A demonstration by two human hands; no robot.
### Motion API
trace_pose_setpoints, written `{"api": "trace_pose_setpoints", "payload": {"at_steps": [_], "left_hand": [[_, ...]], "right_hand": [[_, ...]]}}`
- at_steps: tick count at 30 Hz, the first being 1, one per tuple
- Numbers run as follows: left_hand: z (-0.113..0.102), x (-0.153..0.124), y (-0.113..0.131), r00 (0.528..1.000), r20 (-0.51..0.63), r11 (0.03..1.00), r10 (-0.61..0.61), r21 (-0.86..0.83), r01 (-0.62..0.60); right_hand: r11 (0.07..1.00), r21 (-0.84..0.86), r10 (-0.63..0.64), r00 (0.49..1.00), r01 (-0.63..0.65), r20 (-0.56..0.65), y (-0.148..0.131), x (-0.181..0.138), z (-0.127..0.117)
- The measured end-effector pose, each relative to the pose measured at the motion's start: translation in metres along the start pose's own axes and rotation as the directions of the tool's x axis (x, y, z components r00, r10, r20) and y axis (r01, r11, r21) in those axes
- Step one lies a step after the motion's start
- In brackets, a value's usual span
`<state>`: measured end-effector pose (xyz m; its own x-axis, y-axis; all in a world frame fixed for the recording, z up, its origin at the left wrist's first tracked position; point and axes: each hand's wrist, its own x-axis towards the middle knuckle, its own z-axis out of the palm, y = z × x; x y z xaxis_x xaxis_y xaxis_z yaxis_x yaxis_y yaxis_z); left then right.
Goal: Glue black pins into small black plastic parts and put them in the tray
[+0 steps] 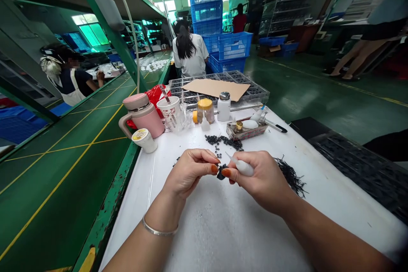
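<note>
My left hand (190,174) pinches a small black bristly piece (222,171) at its fingertips, above the white-topped workbench (204,231). My right hand (262,181) grips a white-handled tool (244,168), whose thin tip points at the black piece. Small black beads (223,142) lie scattered just beyond my hands. A pile of thin black bristles (291,176) lies to the right of my right hand. A metal bangle (160,226) circles my left wrist.
Beyond the beads stand a pink flask (143,115), white bottle (224,106), yellow-lidded jar (205,110) and a compartmented plastic tray (219,87) under cardboard. Co-workers sit at nearby benches (188,49) (68,76). Blue crates (205,8) stand stacked behind.
</note>
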<state>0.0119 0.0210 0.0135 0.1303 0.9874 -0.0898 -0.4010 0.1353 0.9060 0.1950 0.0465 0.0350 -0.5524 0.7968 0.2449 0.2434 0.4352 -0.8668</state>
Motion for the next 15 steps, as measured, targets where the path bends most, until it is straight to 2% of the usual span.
{"api": "trace_pose_setpoints", "payload": {"at_steps": [5, 10, 12, 15], "left_hand": [[-0.002, 0.001, 0.001, 1.0, 0.02, 0.997, 0.018, 0.069, -0.02], [-0.006, 0.003, 0.0, 1.0, 0.017, 0.996, -0.011, 0.09, 0.01], [-0.009, 0.004, -0.001, 0.998, 0.056, 0.996, -0.04, 0.085, 0.036], [-0.012, 0.003, -0.003, 0.978, 0.165, 0.99, -0.124, 0.08, 0.112]], "right_hand": [[0.995, -0.095, -0.034, 0.999, 0.034, 0.005, 0.001, -0.001, 0.001], [0.96, -0.225, -0.175, 0.985, 0.17, -0.004, 0.004, 0.0, 0.001], [0.982, -0.145, -0.117, 0.992, 0.122, 0.043, 0.004, 0.001, -0.002], [0.991, 0.107, 0.052, 0.974, -0.077, 0.22, 0.002, 0.004, -0.006]]}}
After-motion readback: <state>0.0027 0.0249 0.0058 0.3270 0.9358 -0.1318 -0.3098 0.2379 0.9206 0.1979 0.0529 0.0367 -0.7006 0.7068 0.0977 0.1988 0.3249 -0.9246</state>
